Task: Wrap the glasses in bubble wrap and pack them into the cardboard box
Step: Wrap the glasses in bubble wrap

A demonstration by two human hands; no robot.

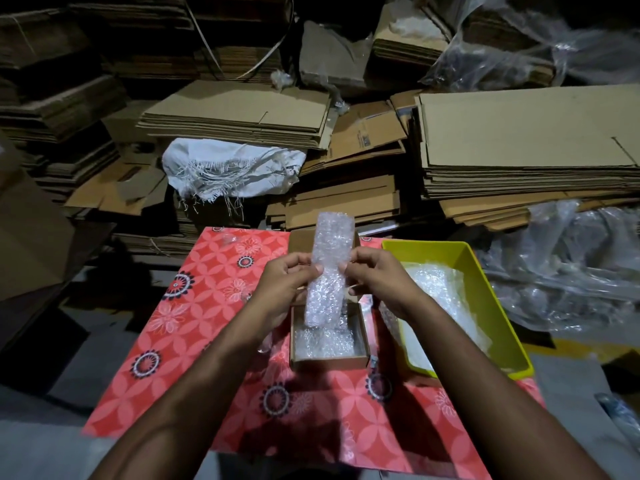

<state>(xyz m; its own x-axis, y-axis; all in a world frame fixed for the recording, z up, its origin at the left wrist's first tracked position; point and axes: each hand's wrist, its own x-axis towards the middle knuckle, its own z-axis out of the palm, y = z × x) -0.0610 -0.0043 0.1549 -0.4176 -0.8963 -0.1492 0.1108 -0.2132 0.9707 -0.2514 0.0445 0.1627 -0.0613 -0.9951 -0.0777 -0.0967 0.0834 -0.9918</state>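
Left hand (287,282), right hand (375,278) pinching one bubble-wrap roll (329,268), one cardboard box (329,360) below

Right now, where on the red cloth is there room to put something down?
There's bare red cloth left of the cardboard box, out to the cloth's left edge, and more in front of the box, between the arms. The right is crowded: the yellow tray sits close beside the box. Both hands, left and right, hold a bubble-wrap roll over the box.

bubble-wrap roll (329,268) contents hidden, cardboard box (329,362) far part behind hands (284,282)
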